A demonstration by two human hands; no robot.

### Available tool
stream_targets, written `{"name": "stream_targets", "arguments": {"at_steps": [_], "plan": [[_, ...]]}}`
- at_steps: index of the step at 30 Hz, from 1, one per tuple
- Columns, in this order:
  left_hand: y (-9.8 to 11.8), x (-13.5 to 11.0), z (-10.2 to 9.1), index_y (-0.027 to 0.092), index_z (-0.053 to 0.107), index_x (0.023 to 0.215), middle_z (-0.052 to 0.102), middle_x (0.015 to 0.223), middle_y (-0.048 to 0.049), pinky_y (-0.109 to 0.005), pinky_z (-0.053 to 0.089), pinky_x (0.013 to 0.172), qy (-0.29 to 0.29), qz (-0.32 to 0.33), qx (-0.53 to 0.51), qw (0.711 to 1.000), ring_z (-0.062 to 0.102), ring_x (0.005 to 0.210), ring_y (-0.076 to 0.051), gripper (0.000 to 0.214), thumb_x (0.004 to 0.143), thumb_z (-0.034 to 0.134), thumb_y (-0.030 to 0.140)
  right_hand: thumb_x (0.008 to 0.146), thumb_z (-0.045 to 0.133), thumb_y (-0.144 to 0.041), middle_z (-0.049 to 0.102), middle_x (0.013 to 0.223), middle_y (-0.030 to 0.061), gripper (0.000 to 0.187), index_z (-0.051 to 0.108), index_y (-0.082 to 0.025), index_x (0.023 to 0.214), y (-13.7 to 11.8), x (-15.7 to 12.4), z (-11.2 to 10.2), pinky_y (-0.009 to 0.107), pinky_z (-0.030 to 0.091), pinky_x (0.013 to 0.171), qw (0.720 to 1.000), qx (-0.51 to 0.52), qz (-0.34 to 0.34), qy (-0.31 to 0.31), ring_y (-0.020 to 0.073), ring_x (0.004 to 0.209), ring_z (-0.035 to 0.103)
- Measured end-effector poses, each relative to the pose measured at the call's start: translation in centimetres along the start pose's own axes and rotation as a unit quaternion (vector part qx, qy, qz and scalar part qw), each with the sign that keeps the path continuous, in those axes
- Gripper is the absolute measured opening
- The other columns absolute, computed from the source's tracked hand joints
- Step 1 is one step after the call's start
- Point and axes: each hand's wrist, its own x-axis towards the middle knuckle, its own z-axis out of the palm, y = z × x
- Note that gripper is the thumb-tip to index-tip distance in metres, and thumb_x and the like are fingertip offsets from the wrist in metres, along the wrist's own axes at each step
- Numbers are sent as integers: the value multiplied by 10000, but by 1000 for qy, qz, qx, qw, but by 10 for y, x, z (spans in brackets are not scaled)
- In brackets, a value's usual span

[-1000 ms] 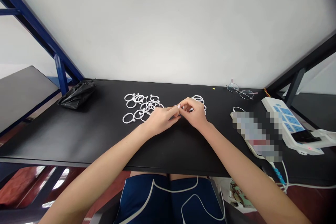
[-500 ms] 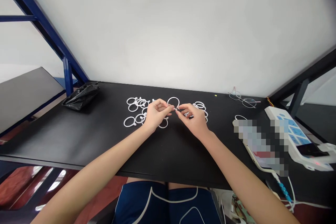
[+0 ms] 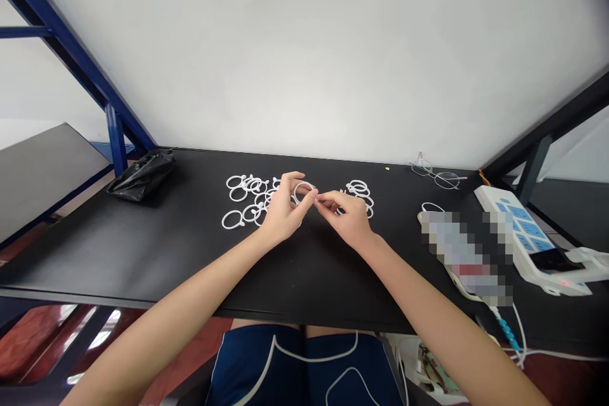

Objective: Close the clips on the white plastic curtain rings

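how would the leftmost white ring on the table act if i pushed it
The leftmost white ring looks light, being a thin, open loop. Its round outline suggests it holds its shape. Lying flat, it would probably slide across the black tabletop rather than roll.

pale wall (image 3: 304,57) | black desk (image 3: 166,235) | blue frame (image 3: 85,68) | reddish floor (image 3: 204,346)

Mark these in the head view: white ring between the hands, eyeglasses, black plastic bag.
White ring (image 3: 303,183), head view: top of its loop.
Eyeglasses (image 3: 447,181), head view: lens on picture's right.
Black plastic bag (image 3: 143,177), head view: middle of its crumpled surface.
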Motion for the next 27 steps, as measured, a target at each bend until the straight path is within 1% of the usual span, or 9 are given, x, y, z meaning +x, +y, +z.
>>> {"name": "stream_targets", "arguments": {"at_steps": [2, 4, 7, 9, 11, 14, 19, 24, 27], "plan": [[1, 0, -1, 217, 476, 1156, 639, 958, -54, -185, 426, 471, -23, 15, 44, 999, 626, 823, -152, 318, 909, 538, 407, 878, 613, -254, 727, 737, 6, 96, 685, -218, 826, -2, -1, 1, 251, 539, 550, 1000, 3, -8, -1, 128, 568, 637], [1, 2, -5, 192, 569, 1011, 631, 840, -30, -208, 411, 498, -29, 39, 101, 994, 588, 697, -124, 244, 935, 489, 410, 880, 616, -249, 718, 725, 1, 86, 678, -216, 829, -3, -2, 2, 242, 523, 543, 1000, 4, -24, -11, 118, 553, 619], [1, 4, -11, 168, 580, 769, 566, 669, -8, -243, 388, 546, -19, 100, 176, 979, 503, 588, -109, 348, 968, 413, 400, 882, 617, -239, 706, 738, -2, 60, 665, -211, 859, -7, -4, 3, 229, 507, 553, 998, 7, -43, -46, 107, 553, 605], [0, 5, -13, 165, 571, 705, 517, 599, -1, -256, 378, 557, -14, 137, 195, 971, 468, 549, -110, 424, 988, 349, 388, 889, 613, -250, 695, 751, -1, 66, 647, -206, 853, -9, -5, 4, 228, 501, 574, 997, 11, -40, -70, 102, 559, 594], [-1, 4, -15, 162, 575, 674, 501, 559, 0, -259, 380, 559, -6, 155, 184, 971, 467, 526, -110, 490, 1002, 291, 390, 899, 603, -280, 670, 742, -1, 110, 619, -201, 825, -10, -6, 3, 229, 484, 580, 994, 16, -35, -100, 99, 558, 573], [-3, 3, -15, 158, 580, 636, 522, 531, -4, -256, 383, 548, 7, 146, 156, 977, 484, 498, -105, 562, 1008, 249, 418, 927, 559, -310, 618, 681, -8, 182, 579, -198, 786, -12, -8, 4, 228, 439, 555, 989, 14, -42, -143, 96, 537, 526], [-4, 3, -14, 158, 572, 575, 523, 498, -4, -254, 368, 523, 10, 109, 138, 984, 483, 469, -99, 622, 1006, 234, 452, 942, 525, -295, 550, 595, -24, 240, 531, -196, 723, -14, -10, 5, 223, 371, 516, 988, 10, -48, -148, 87, 490, 450], [-3, 4, -14, 161, 560, 546, 469, 459, 9, -256, 347, 511, 5, 94, 135, 986, 443, 438, -92, 634, 1004, 243, 465, 947, 496, -281, 505, 598, -31, 254, 482, -200, 707, -16, -10, 6, 221, 348, 510, 983, 24, -36, -176, 87, 493, 415], [-3, 3, -14, 164, 568, 561, 449, 453, 12, -260, 340, 510, 7, 83, 137, 987, 435, 436, -96, 631, 1005, 236, 467, 943, 493, -267, 493, 597, -36, 252, 466, -201, 701, -16, -9, 7, 221, 342, 514, 983, 30, -32, -178, 85, 492, 401]]}}
